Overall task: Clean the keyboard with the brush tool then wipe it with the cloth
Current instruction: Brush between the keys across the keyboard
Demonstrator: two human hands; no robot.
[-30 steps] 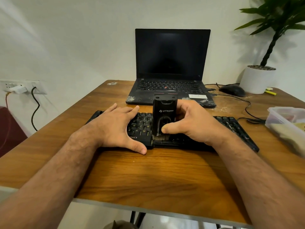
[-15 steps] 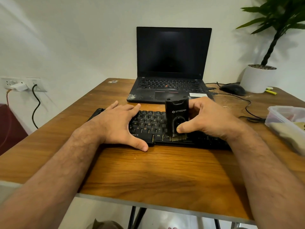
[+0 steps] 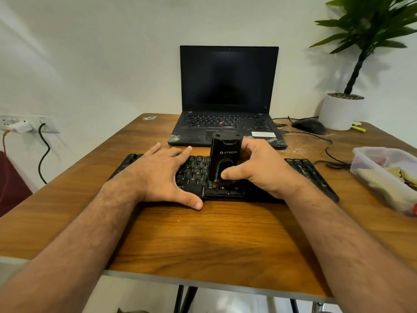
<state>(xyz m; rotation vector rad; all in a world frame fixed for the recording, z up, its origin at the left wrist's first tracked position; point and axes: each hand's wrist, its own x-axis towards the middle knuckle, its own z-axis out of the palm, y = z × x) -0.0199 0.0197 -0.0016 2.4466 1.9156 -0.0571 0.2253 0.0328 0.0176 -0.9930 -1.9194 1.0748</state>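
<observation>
Brush (image 3: 223, 162): upright on the keyboard (image 3: 302, 171), bristles down on the bottom row near the middle keys; it sat further toward 3 o'clock 0.5 s ago and has swept back toward 9 o'clock, close to its spot 1 s ago.
Right hand (image 3: 259, 168): fingers curled round the brush body, thumb pressed on its front face, other fingers behind; a firm grip.
Left hand (image 3: 162, 175): fingers straight and spread flat over the keyboard's 9 o'clock half, thumb on the near edge; it pins the board and grips nothing, as in both earlier views.
Keyboard: black, lying across the table (image 3: 203, 240) at centre, in front of the laptop (image 3: 228, 98); its 3 o'clock end is uncovered.
Cloth: cannot tell for sure; folded fabric in the tub (image 3: 383, 172) at 3 o'clock may be it, untouched.
Change: brush moves side to side along 1 row while the left hand holds steady.
Meaning: brushing is under way, likely strokes over the middle keys; the 3 o'clock end and the keys under the left hand probably remain, and wiping has not begun.
Risk: dust may be pushed between keys rather than off the board.
Others: mouse (image 3: 309, 126) and plant pot (image 3: 338, 111) at 1 o'clock, well apart from the work.
</observation>
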